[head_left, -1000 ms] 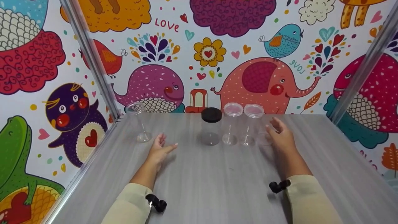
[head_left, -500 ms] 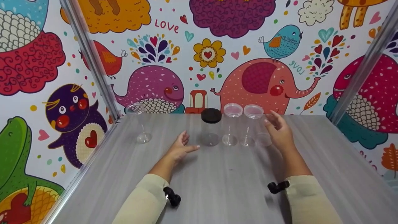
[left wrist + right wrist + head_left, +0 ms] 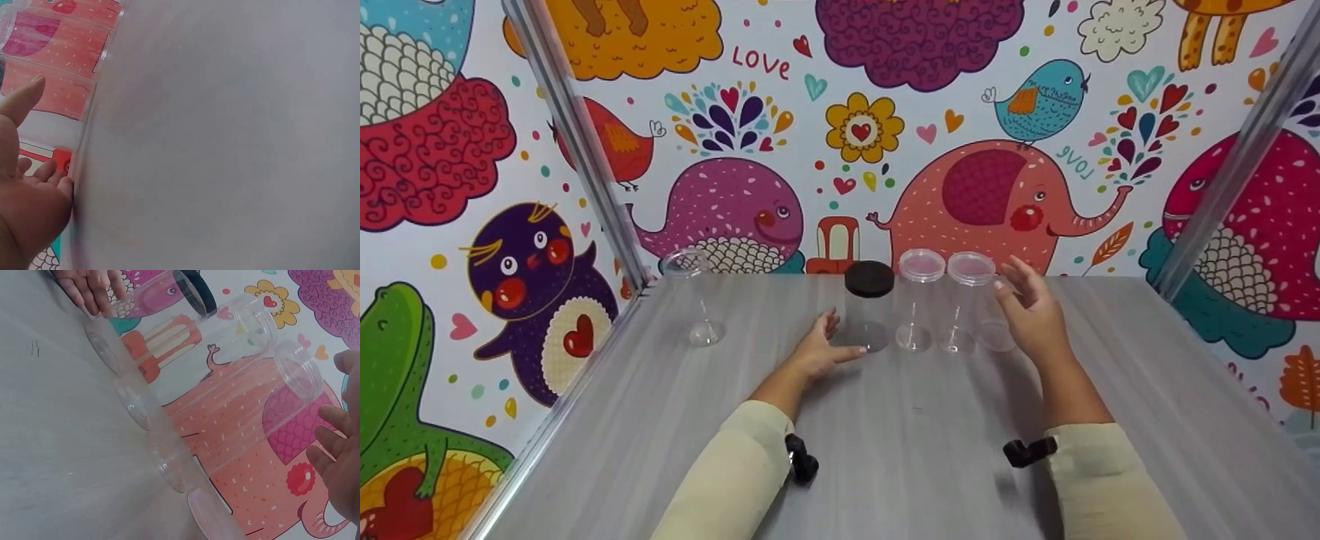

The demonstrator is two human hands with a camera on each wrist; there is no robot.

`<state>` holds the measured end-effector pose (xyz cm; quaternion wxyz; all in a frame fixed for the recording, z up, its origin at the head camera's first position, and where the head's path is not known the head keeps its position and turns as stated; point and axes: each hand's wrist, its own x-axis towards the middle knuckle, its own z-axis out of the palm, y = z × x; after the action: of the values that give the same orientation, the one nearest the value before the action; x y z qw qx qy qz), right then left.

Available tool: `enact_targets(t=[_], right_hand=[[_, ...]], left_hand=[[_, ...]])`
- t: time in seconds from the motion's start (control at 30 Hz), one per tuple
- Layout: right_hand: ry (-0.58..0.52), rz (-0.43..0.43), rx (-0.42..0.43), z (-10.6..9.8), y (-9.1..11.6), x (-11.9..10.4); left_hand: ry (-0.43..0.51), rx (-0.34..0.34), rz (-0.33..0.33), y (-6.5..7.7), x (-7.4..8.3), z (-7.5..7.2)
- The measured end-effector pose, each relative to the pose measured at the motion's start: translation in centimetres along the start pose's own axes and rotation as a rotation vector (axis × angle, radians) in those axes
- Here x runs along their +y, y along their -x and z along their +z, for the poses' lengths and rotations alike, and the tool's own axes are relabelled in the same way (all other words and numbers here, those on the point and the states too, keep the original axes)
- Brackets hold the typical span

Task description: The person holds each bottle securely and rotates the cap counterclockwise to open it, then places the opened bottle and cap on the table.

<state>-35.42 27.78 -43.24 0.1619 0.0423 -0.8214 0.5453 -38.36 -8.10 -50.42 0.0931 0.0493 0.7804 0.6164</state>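
A clear jar with a black lid (image 3: 870,280) stands upright near the back of the table. Close against its left side is my left hand (image 3: 816,352), fingers extended, the thumb reaching across in front of the jar's base; whether it touches cannot be told. Two taller clear jars stand in a row to the right, a middle one (image 3: 921,304) and an outer one (image 3: 969,307). My right hand (image 3: 1035,319) is held beside the outer jar, fingers spread and holding nothing in the right wrist view. Below it lies a clear round disc (image 3: 212,513), possibly a lid.
Another clear jar (image 3: 690,300) stands apart at the back left. Behind the grey table (image 3: 915,465) rises a wall with cartoon animals, and metal posts (image 3: 585,150) frame the corners. Each sleeve cuff carries a small black camera (image 3: 802,461).
My left hand has moved right, from near the lone left jar to the black-lidded jar. My right hand has shifted slightly up and left. The jars stay where they were.
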Motion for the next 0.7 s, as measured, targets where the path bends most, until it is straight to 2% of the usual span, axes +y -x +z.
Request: enact_targets(t=[0.17, 0.33, 0.5, 0.7], right_hand=[[0.006, -0.012, 0.019, 0.1, 0.0, -0.5], [0.016, -0.017, 0.027, 0.2, 0.0, -1.1], [0.010, -0.027, 0.003, 0.3, 0.2, -1.4], [0.009, -0.089, -0.028, 0.6, 0.4, -1.8]], left_hand=[[-0.036, 0.030, -0.011, -0.8, 0.2, 0.9], [-0.107, 0.033, 0.000, -1.4, 0.6, 1.8], [-0.146, 0.051, -0.023, -1.9, 0.7, 2.5], [-0.153, 0.088, -0.043, -2.7, 0.5, 3.1]])
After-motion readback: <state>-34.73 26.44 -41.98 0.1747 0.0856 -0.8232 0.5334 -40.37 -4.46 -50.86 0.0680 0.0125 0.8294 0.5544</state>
